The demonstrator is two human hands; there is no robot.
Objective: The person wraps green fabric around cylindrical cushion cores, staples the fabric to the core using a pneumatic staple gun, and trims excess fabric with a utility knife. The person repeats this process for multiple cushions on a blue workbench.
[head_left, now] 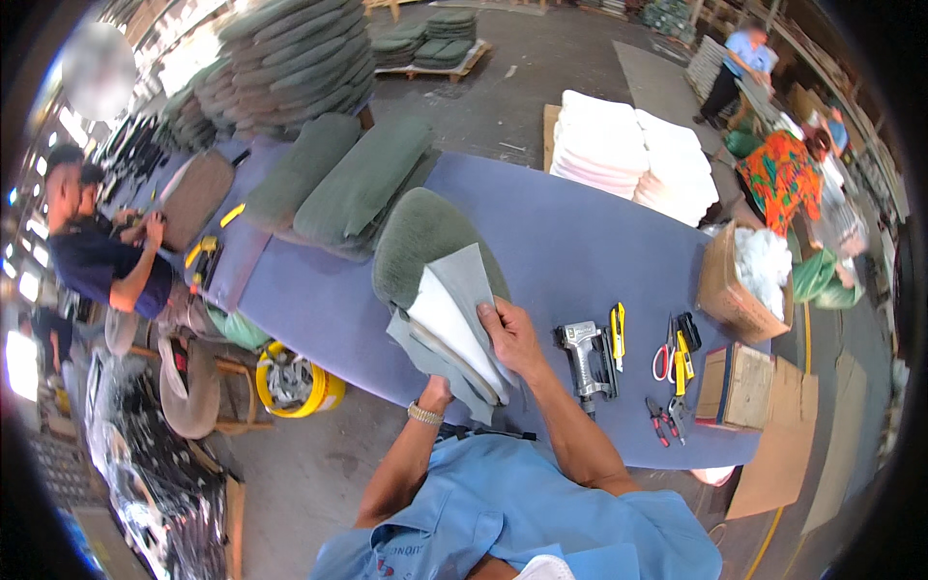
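Tilted over the near edge of the table is a green plush cushion, with white padding showing between loose grey cloth flaps. My right hand is closed on the cushion's right side, its thumb over the grey cloth. At the lower left, my left hand holds the cushion's near end from underneath; its fingers are hidden by the cloth. To the right of my right hand lie a metal staple gun and a yellow utility knife.
Green cushions lie beyond on the blue table. Scissors, pliers and a small box sit at right, near a carton. A yellow bucket stands at left. A co-worker handles a brown cushion.
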